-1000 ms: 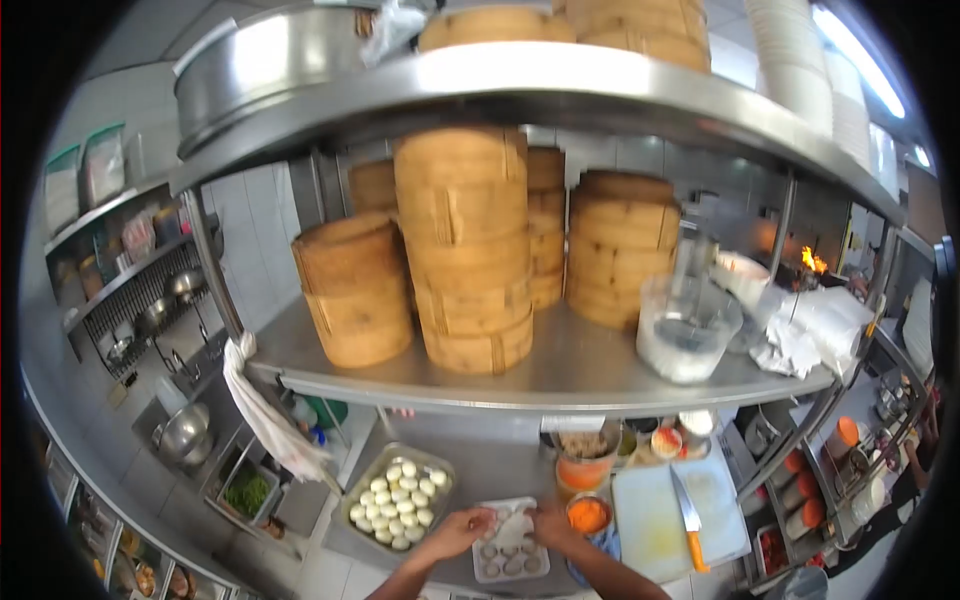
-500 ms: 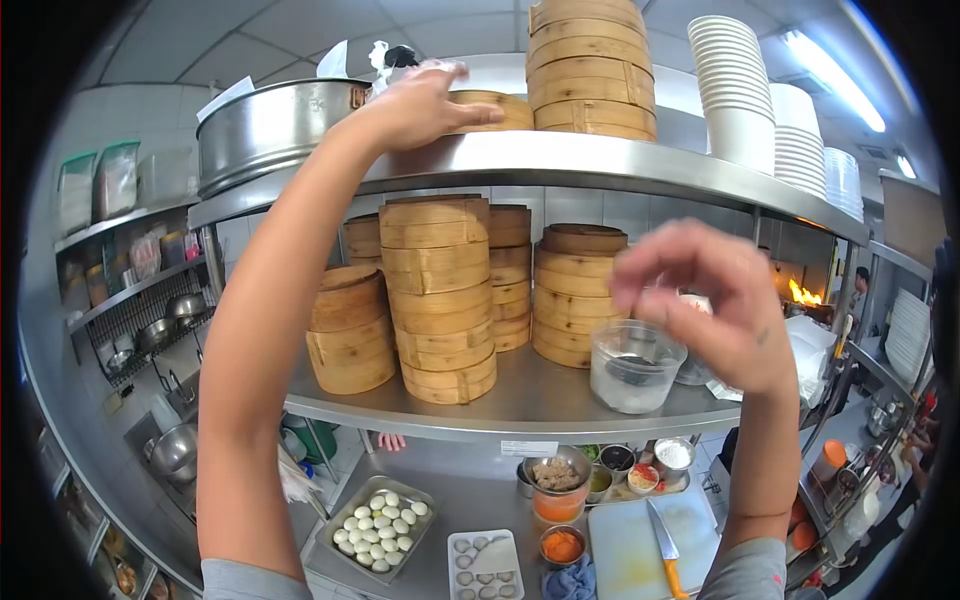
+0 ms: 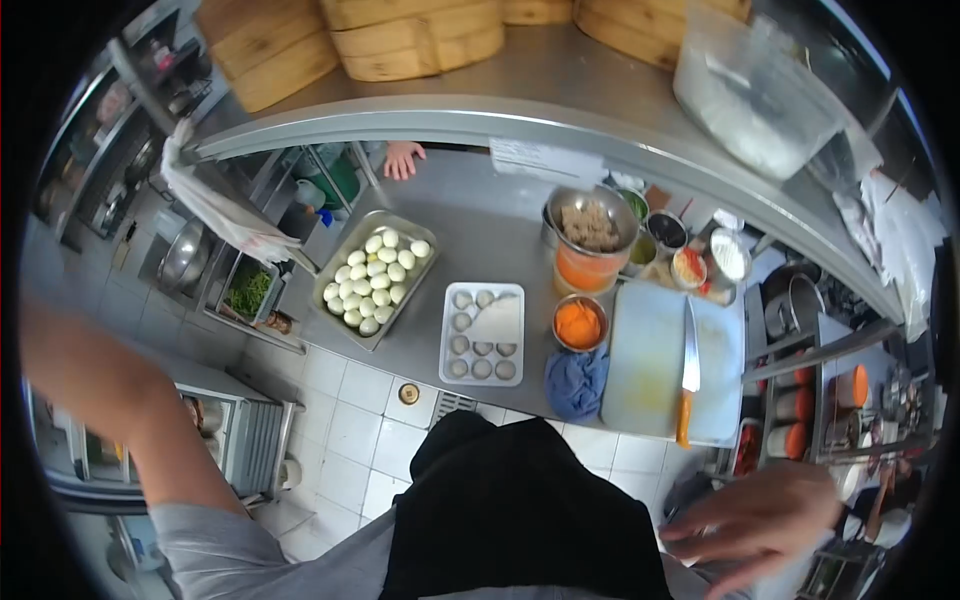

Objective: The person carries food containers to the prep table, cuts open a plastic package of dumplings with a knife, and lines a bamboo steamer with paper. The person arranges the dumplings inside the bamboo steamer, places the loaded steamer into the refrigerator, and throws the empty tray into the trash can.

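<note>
My left arm (image 3: 150, 410) stretches out to the left edge, where the hand is smeared and cut off, so its fingers cannot be made out. Low on the right, my right hand (image 3: 755, 515) hangs beside my body with fingers extended and nothing visible in it. The cutting board (image 3: 650, 340) lies on the counter above that hand, bearing an orange-handled knife (image 3: 691, 350). A folded blue cloth (image 3: 577, 383) lies left of the board. Further left are a white tray (image 3: 450, 330) of small round greyish pieces and a metal pan (image 3: 400, 300) of pale eggs.
Bowls of orange filling (image 3: 578, 325) and minced food (image 3: 588, 225) stand behind the cloth. Overhead, a metal shelf (image 3: 560, 85) carries bamboo steamers (image 3: 415, 35) and a clear plastic container (image 3: 745, 110). Another person's hand (image 3: 402, 160) rests at the counter's far edge.
My view has tipped down from the upper shelf to the counter. Both hands have come down: the left from the upper shelf out to the left, the right from near the plastic container.
</note>
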{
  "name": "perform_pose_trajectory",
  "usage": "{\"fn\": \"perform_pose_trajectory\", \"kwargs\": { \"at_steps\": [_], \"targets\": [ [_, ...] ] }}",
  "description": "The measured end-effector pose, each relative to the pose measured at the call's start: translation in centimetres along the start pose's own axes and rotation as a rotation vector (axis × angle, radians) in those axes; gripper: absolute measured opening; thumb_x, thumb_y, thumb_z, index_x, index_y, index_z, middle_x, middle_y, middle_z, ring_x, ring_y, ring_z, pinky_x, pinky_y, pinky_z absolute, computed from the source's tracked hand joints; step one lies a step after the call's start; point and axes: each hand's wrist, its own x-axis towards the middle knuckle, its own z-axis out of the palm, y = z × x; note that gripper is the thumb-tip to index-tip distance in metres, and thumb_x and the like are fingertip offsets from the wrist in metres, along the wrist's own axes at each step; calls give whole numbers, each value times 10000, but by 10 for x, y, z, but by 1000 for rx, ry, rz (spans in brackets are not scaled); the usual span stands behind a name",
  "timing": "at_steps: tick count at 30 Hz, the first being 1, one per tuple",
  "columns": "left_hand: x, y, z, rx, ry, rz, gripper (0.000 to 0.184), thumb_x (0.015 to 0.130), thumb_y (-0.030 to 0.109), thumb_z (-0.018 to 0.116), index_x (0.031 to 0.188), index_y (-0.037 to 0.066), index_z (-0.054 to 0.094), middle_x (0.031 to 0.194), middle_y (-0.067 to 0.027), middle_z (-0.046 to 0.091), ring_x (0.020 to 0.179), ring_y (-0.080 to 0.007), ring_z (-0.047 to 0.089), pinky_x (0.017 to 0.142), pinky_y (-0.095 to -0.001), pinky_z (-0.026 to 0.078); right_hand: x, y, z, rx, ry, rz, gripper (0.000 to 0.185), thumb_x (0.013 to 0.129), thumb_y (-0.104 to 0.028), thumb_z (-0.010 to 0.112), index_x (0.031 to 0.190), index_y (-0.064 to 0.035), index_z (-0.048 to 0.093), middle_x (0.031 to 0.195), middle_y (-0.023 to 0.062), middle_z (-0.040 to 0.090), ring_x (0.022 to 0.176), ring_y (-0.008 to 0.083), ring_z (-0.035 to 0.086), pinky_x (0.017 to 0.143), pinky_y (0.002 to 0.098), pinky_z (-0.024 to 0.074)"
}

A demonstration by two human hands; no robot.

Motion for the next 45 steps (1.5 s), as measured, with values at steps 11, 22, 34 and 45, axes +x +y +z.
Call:
{"fn": "perform_pose_trajectory", "kwargs": {
  "at_steps": [11,22,34,45],
  "targets": [
    [-300,50,19,-439,-644,-256,377,675,308,859,705,39,597,1052,-125,732,1053,-282,668,1120,-498,353,189,248,87,199,791,257,311,963,-158,662,1237,-24,605,1085,74,701,958,120,661,792,287,542],
    [-436,-14,317,-513,-554,-139,260,820,201,722,970,13,622,1234,-115,631,1237,-299,541,1177,-530,252,272,338,98,-524,1184,588,561,819,-256,753,1291,-24,557,1304,248,524,1207,448,481,1041,518,405],
    [-456,-5,443,-537,-717,-37,322,837,147,693,1113,-6,630,1237,-139,627,1216,-310,545,1117,-451,362,293,357,66,-680,872,765,668,725,-115,760,1358,-107,545,1467,153,437,1390,378,356,1096,633,298],
    [-492,14,384,-664,-735,-40,248,925,168,619,1093,-13,638,1353,-146,575,1307,-310,497,1096,-445,396,277,346,95,-527,771,812,336,760,-164,753,1083,-138,662,1193,101,549,1212,319,496,1000,556,369]
  ]
}}
